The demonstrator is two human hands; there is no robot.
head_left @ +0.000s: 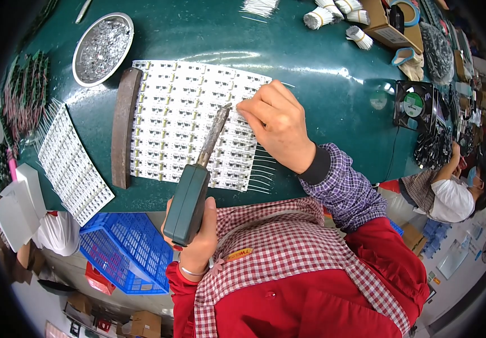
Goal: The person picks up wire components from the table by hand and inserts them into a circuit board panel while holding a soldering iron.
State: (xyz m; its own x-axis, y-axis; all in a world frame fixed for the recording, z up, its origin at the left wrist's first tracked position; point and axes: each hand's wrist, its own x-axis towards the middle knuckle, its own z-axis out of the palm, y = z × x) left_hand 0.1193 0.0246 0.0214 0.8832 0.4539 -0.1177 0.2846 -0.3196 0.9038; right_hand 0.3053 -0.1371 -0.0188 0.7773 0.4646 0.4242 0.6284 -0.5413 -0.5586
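My left hand is wrapped round the dark green handle of a soldering gun. The gun's tarnished metal tip slants up over a white panel of small circuit boards and ends close to my right fingertips. My right hand rests over the panel's right part, thumb and forefinger pinched together at the board; whatever is between them is too small to make out. Thin white wires stick out from the panel's right edge below that hand. A dark metal bar lies along the panel's left edge.
A metal bowl of silvery bits stands at the upper left. Another wired panel overhangs the near-left table edge above a blue crate. Bundled white wires, a cardboard box and a black fan are toward the right.
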